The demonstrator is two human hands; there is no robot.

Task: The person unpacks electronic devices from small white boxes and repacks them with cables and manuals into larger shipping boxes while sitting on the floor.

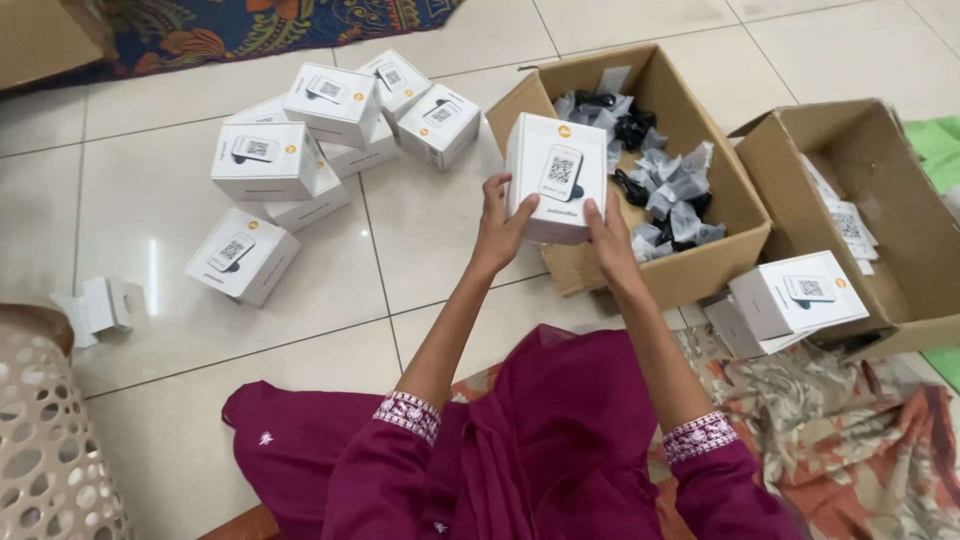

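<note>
Both my hands hold one white product box (556, 172) up in front of me, over the tiled floor. My left hand (500, 224) grips its left side and my right hand (606, 236) grips its lower right edge. The box's top face shows a picture of a small device and an orange dot. Just behind it stands an open cardboard carton (700, 265) with several black cables in clear bags (672, 190).
A heap of several matching white boxes (300, 140) lies on the floor to the left. A second cardboard carton (880, 200) with printed cards sits at the right, another white box (795, 293) before it. White cardboard insert (98, 306) and a perforated basket (50, 440) at lower left.
</note>
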